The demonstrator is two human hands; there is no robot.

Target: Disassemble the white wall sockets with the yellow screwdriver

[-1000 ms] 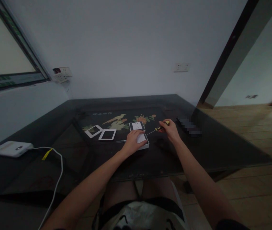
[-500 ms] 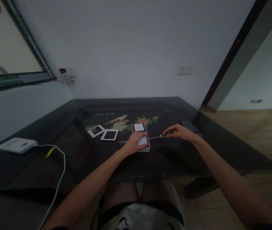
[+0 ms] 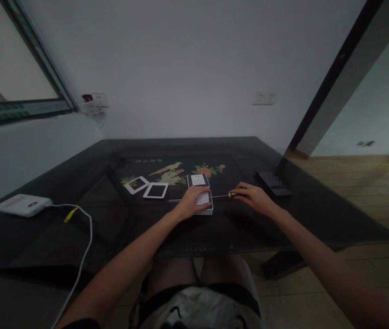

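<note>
My left hand (image 3: 191, 202) grips the near part of a white wall socket unit (image 3: 198, 179), thumb on the near side and fingers over the top. Its far half shows a white face with socket holes inside a dark surround. In my right hand (image 3: 254, 197) is a screwdriver (image 3: 230, 195) with a yellow and black handle. The thin shaft lies nearly level, its tip at the right edge of the near half. Whether the tip sits in a slot is too small to tell. Left of the unit lie two white cover frames, one (image 3: 154, 197) touching or overlapping the other (image 3: 132, 192).
Everything lies on a dark glossy table (image 3: 187, 233) with a bird and flower picture. A dark flat object (image 3: 272, 183) lies beyond my right hand. At the left is a white device (image 3: 21, 205) with a white cable (image 3: 90, 237). Wall sockets (image 3: 264, 98) are behind.
My right hand has turned a little around the screwdriver handle, now covering more of it. The left hand stays on the socket unit. The view has shifted slightly.
</note>
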